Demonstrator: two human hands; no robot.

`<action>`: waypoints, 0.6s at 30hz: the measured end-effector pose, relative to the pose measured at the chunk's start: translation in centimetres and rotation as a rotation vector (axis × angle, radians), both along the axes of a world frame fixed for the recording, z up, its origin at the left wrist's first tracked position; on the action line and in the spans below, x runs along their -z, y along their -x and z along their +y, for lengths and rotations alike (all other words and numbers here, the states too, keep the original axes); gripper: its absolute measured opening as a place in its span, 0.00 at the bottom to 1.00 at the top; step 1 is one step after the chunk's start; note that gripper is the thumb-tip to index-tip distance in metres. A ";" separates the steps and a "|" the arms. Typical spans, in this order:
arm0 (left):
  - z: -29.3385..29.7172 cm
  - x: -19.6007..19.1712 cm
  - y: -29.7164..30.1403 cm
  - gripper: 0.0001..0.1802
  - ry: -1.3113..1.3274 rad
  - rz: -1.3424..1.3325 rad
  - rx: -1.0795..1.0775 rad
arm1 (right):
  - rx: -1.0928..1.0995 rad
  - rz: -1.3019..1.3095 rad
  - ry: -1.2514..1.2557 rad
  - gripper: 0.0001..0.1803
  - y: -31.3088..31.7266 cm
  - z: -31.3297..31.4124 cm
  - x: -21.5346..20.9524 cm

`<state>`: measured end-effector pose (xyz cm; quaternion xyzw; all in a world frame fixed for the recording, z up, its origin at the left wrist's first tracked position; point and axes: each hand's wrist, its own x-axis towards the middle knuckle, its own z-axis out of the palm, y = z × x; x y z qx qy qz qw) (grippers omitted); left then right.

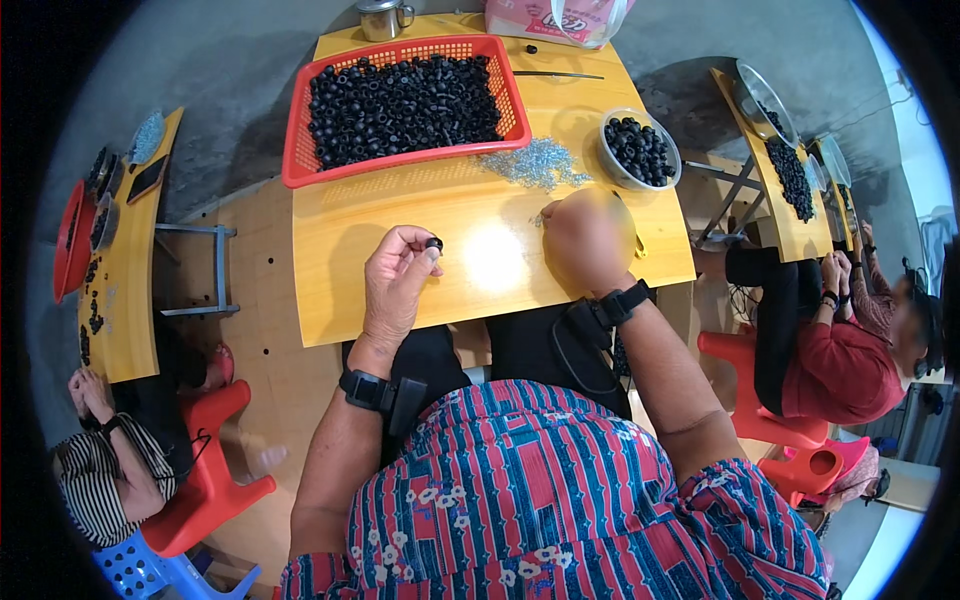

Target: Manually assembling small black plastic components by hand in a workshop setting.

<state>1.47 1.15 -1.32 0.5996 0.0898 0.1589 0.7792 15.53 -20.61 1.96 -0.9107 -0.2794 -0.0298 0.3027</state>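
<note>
On the yellow counter (pixel 345 240), seen from the head, the left hand (pixel 396 275) pinches a small black piece (pixel 433 243) between thumb and finger. The right hand (pixel 590 240) is blurred, so I cannot tell if it holds anything. Past the hands sit a red basket (pixel 512 105) of black bits (pixel 400 110), a pile of shiny clear beads (pixel 536 163) and a round bowl (pixel 622 174) of black balls (pixel 640 148).
</note>
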 end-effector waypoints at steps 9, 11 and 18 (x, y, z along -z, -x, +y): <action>-0.1 -0.1 -0.1 0.07 0.001 0.005 -0.008 | -0.015 -0.022 0.001 0.06 0.2 0.4 -0.1; -0.1 -0.1 -0.1 0.07 0.002 0.003 -0.007 | -0.025 -0.024 0.003 0.05 0.1 0.4 0.0; 0.0 0.2 -0.1 0.07 -0.004 -0.003 -0.008 | -0.041 -0.027 -0.018 0.05 0.1 0.7 0.4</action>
